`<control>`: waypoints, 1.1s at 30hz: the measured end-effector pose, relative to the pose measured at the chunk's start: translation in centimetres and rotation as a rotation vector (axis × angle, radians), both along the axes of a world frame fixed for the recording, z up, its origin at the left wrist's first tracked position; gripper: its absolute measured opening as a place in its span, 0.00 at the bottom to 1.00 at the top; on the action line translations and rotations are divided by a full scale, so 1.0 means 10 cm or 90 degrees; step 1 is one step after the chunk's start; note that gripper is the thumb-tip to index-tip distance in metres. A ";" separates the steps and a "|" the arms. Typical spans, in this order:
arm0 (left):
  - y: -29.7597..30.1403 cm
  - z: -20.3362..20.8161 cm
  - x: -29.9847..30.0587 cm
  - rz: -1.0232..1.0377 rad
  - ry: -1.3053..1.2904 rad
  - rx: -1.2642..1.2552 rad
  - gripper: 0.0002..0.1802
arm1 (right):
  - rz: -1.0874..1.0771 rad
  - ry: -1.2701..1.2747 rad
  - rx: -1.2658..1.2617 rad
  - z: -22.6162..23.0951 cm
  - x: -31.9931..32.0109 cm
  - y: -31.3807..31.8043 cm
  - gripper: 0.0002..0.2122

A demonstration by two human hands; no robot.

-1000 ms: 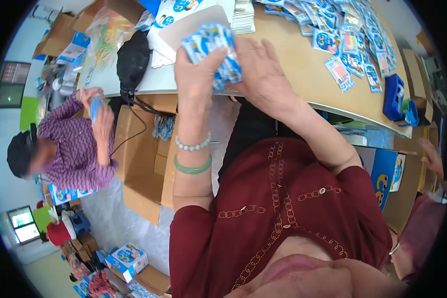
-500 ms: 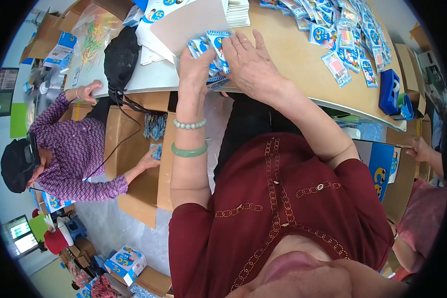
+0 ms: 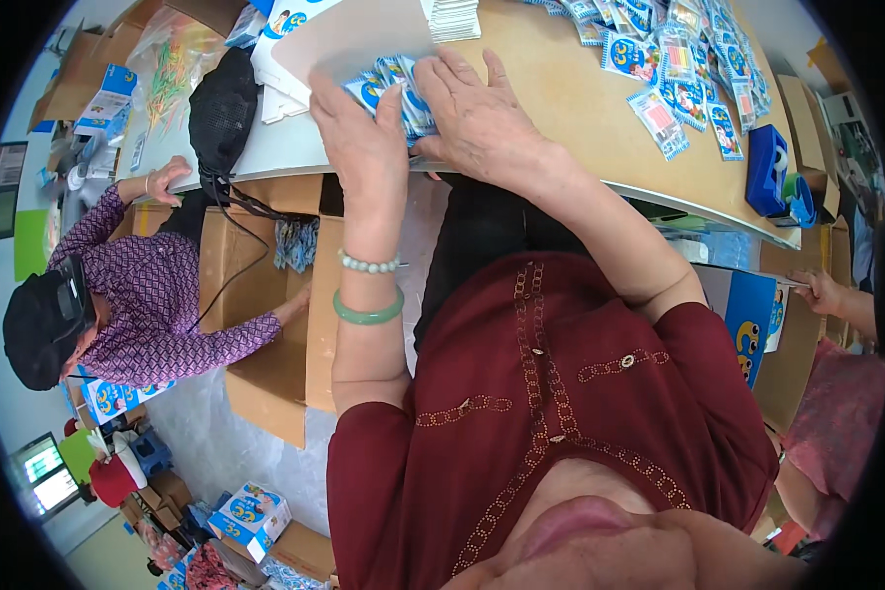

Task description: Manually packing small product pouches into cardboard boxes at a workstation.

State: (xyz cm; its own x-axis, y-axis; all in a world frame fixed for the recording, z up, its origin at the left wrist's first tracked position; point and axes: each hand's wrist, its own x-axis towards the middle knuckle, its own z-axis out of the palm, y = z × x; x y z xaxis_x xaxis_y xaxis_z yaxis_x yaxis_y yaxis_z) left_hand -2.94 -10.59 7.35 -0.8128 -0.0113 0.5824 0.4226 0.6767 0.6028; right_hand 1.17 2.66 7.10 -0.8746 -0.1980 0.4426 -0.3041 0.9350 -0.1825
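Left hand clasps blue-and-white packets at 12 o'clock; right hand, fingers extended, rests against their 3 o'clock side. Packet pile: on table, between 1 and 2 o'clock.

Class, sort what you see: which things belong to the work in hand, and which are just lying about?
In the work:
left hand and right hand
blue-and-white packets between them
probably the matching packet pile

Apparently just lying about:
black mesh bag
blue tape dispenser
clear bag of coloured strips
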 end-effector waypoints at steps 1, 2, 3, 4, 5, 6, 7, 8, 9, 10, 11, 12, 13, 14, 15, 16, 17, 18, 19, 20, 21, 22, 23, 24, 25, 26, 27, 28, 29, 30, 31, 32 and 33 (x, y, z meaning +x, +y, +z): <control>-0.01 0.00 0.03 0.012 0.111 -0.030 0.22 | 0.013 0.017 -0.042 0.00 0.00 0.01 0.30; -0.03 0.00 0.07 0.015 0.111 -0.031 0.22 | 0.016 0.017 -0.042 0.01 0.01 0.02 0.30; -0.07 0.00 0.11 -0.005 0.105 -0.079 0.20 | 0.046 0.012 -0.052 0.04 0.03 0.05 0.28; -0.09 0.00 0.14 -0.025 0.098 -0.128 0.19 | 0.076 0.006 -0.063 0.06 0.05 0.07 0.26; -0.11 0.00 0.15 -0.046 0.091 -0.177 0.18 | 0.106 0.001 -0.074 0.07 0.05 0.07 0.25; -0.14 -0.03 0.14 -0.045 0.090 -0.177 0.18 | 0.107 -0.001 -0.074 0.05 0.05 0.07 0.25; -0.16 -0.04 0.11 -0.084 0.073 -0.233 0.17 | 0.104 -0.033 -0.034 0.05 0.03 0.06 0.24; -0.19 -0.04 0.09 -0.123 0.056 -0.288 0.15 | 0.100 -0.065 0.006 0.04 0.02 0.05 0.22; -0.20 -0.04 0.07 -0.162 0.038 -0.343 0.15 | 0.096 -0.098 0.047 0.03 0.02 0.04 0.21; -0.21 -0.04 0.05 -0.160 0.039 -0.342 0.15 | 0.098 -0.097 0.048 0.04 0.03 0.03 0.21; -0.22 -0.03 0.03 -0.176 0.007 -0.343 0.14 | 0.087 -0.095 0.060 0.05 0.05 0.02 0.20; -0.21 0.04 0.02 -0.191 -0.024 -0.343 0.14 | 0.077 -0.091 0.074 0.05 0.07 0.02 0.19; -0.21 0.08 0.02 -0.206 -0.056 -0.342 0.13 | 0.067 -0.088 0.088 0.06 0.08 0.02 0.19; -0.24 0.08 0.02 -0.201 -0.054 -0.340 0.13 | 0.071 -0.086 0.091 0.06 0.09 0.02 0.19; -0.27 0.08 0.02 -0.195 -0.032 -0.311 0.13 | 0.085 -0.061 0.063 0.04 0.10 0.03 0.18; -0.30 0.07 0.02 -0.190 -0.009 -0.282 0.12 | 0.100 -0.036 0.035 0.03 0.12 0.05 0.18; -0.30 0.08 0.02 -0.189 0.013 -0.253 0.12 | 0.109 -0.014 0.007 0.02 0.13 0.08 0.17; -0.30 0.09 0.04 -0.190 0.012 -0.251 0.12 | 0.109 -0.015 0.008 0.03 0.14 0.12 0.17; -0.33 0.10 0.10 -0.158 0.030 -0.280 0.12 | 0.111 0.001 -0.007 0.04 0.14 0.16 0.17; -0.35 0.14 0.16 -0.126 0.047 -0.309 0.12 | 0.112 0.017 -0.023 0.07 0.14 0.20 0.17; -0.35 0.14 0.19 -0.095 0.065 -0.338 0.11 | 0.113 0.033 -0.039 0.07 0.14 0.22 0.16; -0.35 0.14 0.19 -0.092 0.065 -0.338 0.11 | 0.116 0.033 -0.040 0.08 0.12 0.21 0.16; -0.34 0.13 0.18 -0.113 0.029 -0.368 0.11 | 0.118 0.033 -0.030 0.08 0.11 0.17 0.16; -0.33 0.11 0.16 -0.133 -0.006 -0.397 0.11 | 0.119 0.033 -0.020 0.09 0.09 0.14 0.16; -0.32 0.10 0.15 -0.154 -0.042 -0.426 0.11 | 0.121 0.032 -0.010 0.09 0.08 0.10 0.16; -0.33 0.09 0.14 -0.152 -0.042 -0.427 0.11 | 0.122 0.033 -0.011 0.08 0.09 0.07 0.16; -0.34 0.09 0.10 -0.174 -0.048 -0.416 0.11 | 0.118 0.015 0.048 0.07 0.09 0.02 0.16; -0.37 0.09 0.08 -0.195 -0.054 -0.404 0.12 | 0.114 -0.004 0.106 0.05 0.10 -0.02 0.15; -0.40 0.08 0.06 -0.216 -0.060 -0.393 0.13 | 0.109 -0.023 0.165 0.05 0.10 -0.05 0.15; -0.43 0.05 0.06 -0.212 -0.058 -0.393 0.13 | 0.112 -0.020 0.165 0.06 0.12 -0.05 0.15; -0.48 -0.02 0.07 -0.222 -0.067 -0.251 0.14 | 0.130 -0.017 0.113 0.06 0.14 -0.01 0.16; -0.53 -0.08 0.06 -0.229 -0.074 -0.109 0.14 | 0.150 -0.015 0.060 0.04 0.15 0.03 0.16; -0.58 -0.13 0.03 -0.235 -0.080 0.033 0.15 | 0.169 -0.014 0.007 0.03 0.14 0.08 0.17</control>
State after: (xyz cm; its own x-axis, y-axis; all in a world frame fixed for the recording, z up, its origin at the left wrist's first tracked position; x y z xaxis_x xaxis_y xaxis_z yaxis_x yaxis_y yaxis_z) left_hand -2.61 -16.37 6.04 -0.8326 0.2684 0.4846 0.5528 0.4595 0.6952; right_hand 2.59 3.44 7.38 -0.8006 -0.4263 0.4210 -0.5347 0.8254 -0.1812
